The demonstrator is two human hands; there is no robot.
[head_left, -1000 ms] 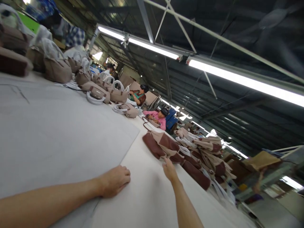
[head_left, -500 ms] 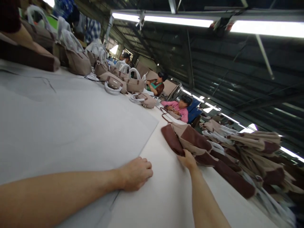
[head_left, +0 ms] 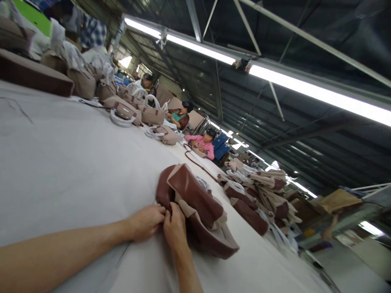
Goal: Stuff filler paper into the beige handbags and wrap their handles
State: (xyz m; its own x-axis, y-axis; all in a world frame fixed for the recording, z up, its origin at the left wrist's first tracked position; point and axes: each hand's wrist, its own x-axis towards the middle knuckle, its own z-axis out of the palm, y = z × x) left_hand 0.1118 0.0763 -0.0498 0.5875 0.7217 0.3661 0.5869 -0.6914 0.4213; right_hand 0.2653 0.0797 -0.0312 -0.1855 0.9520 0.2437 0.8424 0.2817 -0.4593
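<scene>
- Left hand (head_left: pixel 146 221) and right hand (head_left: pixel 174 228) meeting at 6 o'clock of the view, both closed on the near edge of a brown and beige bag (head_left: pixel 195 207); fingertips tucked under the fabric, exact pinch hard to make out.
- Both forearms cut off by the lower frame edge.
- Bag lying flat on the white table (head_left: pixel 61 162), just right of centre, touching both hands.
- Long axis of the bag running from 10 o'clock to 4 o'clock, the rounded dark end toward 10 o'clock, the wide flat base toward 4 o'clock.
- White stuffing showing at the bag's far side, mostly hidden by a brown flap.
- One thin brown strap (head_left: pixel 198 165) trailing from the bag toward 12 o'clock.
- Heap of like brown and beige bags (head_left: pixel 259 191) at 3 o'clock, well apart from the hands; overlapping too much to count.
- Row of finished beige handbags (head_left: pixel 151 116) with white wrapped handles at 10 to 11 o'clock, at least six, the farthest ones blurred.
- One long dark brown piece (head_left: pixel 33 75) at 9 o'clock, cut off at the left edge.
- Three seated workers along the far table edge near 12 o'clock: one in pink (head_left: pixel 203 146), one in green (head_left: pixel 179 118), one farther back and small (head_left: pixel 146 81).
- Two long ceiling light strips (head_left: pixel 305 91) at 1 to 2 o'clock.
</scene>
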